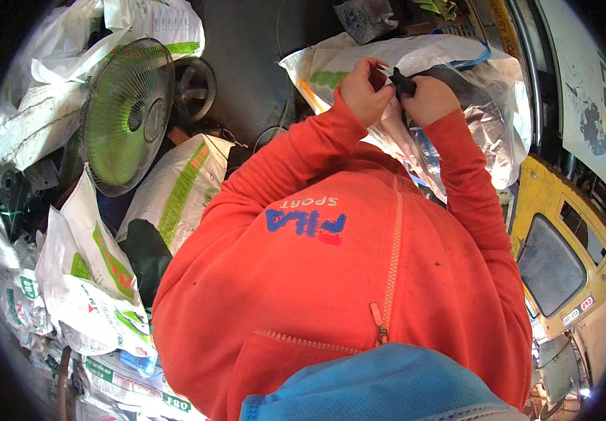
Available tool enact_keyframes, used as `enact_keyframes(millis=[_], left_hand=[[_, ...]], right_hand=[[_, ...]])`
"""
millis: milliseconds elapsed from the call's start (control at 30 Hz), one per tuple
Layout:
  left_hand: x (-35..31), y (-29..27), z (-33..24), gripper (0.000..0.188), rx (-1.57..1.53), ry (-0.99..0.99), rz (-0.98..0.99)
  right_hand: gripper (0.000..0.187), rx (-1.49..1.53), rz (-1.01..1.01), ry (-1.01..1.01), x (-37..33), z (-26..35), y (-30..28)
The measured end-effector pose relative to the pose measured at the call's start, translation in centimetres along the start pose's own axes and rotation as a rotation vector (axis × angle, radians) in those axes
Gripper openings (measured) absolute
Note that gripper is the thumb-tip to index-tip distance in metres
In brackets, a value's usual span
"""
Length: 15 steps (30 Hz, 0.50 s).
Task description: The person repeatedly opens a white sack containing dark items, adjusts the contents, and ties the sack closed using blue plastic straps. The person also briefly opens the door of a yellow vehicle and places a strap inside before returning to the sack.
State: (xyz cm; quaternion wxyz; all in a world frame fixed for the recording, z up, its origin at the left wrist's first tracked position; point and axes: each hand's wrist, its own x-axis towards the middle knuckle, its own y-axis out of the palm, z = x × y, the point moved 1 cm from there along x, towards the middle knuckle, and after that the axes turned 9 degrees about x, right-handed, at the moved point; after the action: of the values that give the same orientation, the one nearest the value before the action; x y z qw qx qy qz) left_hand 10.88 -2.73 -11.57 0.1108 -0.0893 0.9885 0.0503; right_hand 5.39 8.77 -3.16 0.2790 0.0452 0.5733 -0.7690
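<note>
- Head view: the person's left hand [367, 95] and right hand [430, 98] meet over the big white plastic sack [338, 56], nearer its left edge than its right edge.
- The small black, hard-looking thing [404, 83] is between the two hands, above the sack. The right fingers pinch it. I cannot tell just what it is.
- The left fingers are bent, with a gap between finger and thumb. A thin pale bit [388, 72] shows by their tips, but I cannot tell if they grip it.
- The step now looks like close, careful handwork with the black thing. I think the next move calls for a firm right pinch and slow left fingers, in case the pale bit has a sharp edge.
- The sack looks thin, crinkly and floppy, with green and orange marks. Toward its right edge is a shiny, see-through, crumpled plastic bag [489, 133]. A thin blue string [482, 55] curves by its top right corner.
- Off to the left is a round green fan with a thin wire cage [124, 119]. Its cage looks stiff.
- The red zip-up jacket [303, 288] looks soft, and its zip is bumpy with little teeth.
</note>
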Motion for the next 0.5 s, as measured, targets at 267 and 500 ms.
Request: enact_keyframes(millis=[267, 500], left_hand=[[-1.8, 0.7, -1.1, 0.031, -0.178, 0.001, -0.146], [-3.7, 2.3, -0.2, 0.028, -0.308, -0.010, -0.134]], right_hand=[[0.028, 0.355, -0.015, 0.109, 1.4, -1.2, 1.0], [0.015, 0.910, 0.178, 0.470, 1.7, -2.9, 1.1]])
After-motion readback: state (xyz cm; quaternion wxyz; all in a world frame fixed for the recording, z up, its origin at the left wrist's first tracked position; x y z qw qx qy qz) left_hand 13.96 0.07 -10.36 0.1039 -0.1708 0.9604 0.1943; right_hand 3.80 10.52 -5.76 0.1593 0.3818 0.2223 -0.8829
